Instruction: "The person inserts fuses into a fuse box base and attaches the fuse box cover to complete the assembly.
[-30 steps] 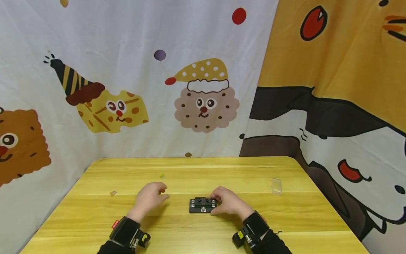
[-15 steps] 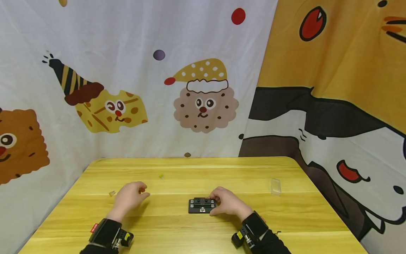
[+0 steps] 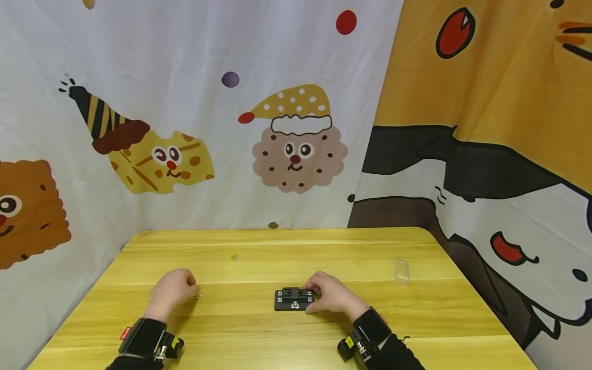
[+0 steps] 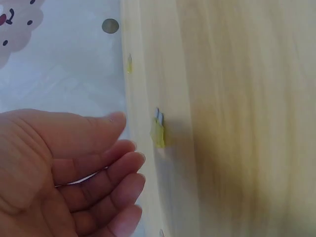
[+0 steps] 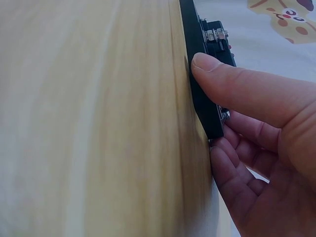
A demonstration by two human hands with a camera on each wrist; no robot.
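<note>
My right hand (image 3: 335, 295) grips the right end of a black terminal block (image 3: 287, 303) with metal screws, resting on the table. In the right wrist view the thumb (image 5: 227, 79) presses on the side of the block (image 5: 210, 118), with other fingers curled behind its end. My left hand (image 3: 171, 293), fingers loosely bent, hovers low over the left of the table. Just beyond its fingertips in the left wrist view lies a small yellowish piece with two metal prongs (image 4: 158, 131), like a blade fuse. A gap shows between fingers and piece.
A small yellow-green piece (image 3: 235, 257) lies farther back on the wooden table (image 3: 259, 339). A clear plastic box or lid (image 3: 401, 271) sits at the right. A cartoon-printed curtain (image 3: 194, 67) hangs behind the table.
My left hand has moved left and slightly nearer. The small piece that lay left of it is now out of sight behind the hand. My right hand and the terminal block stay put.
</note>
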